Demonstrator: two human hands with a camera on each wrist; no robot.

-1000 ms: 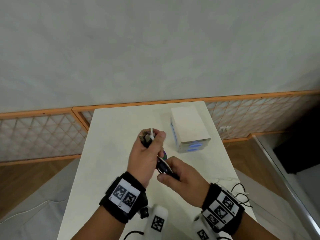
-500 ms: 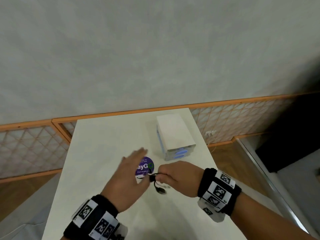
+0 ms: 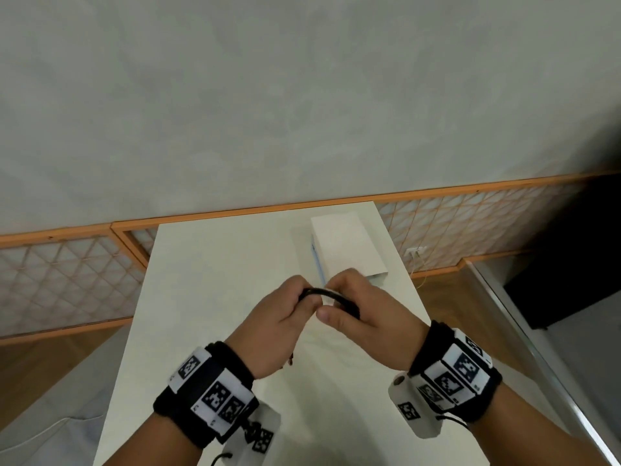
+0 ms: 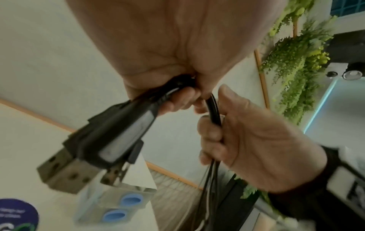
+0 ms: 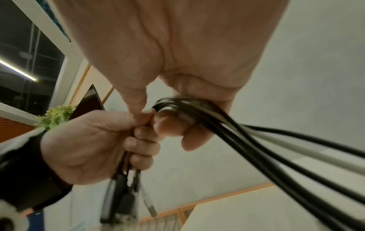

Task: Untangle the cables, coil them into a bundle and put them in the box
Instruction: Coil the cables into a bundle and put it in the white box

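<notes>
Two hands meet above the table (image 3: 208,297), sharing the cables (image 3: 319,292): the bundle arches between them, plugs hanging below the left hand (image 3: 279,317), which clenches that end. The right hand (image 3: 366,311) curls round the loops at its 9 o'clock. The box (image 3: 346,247) sits closed at 12 o'clock, beyond both fists.
</notes>
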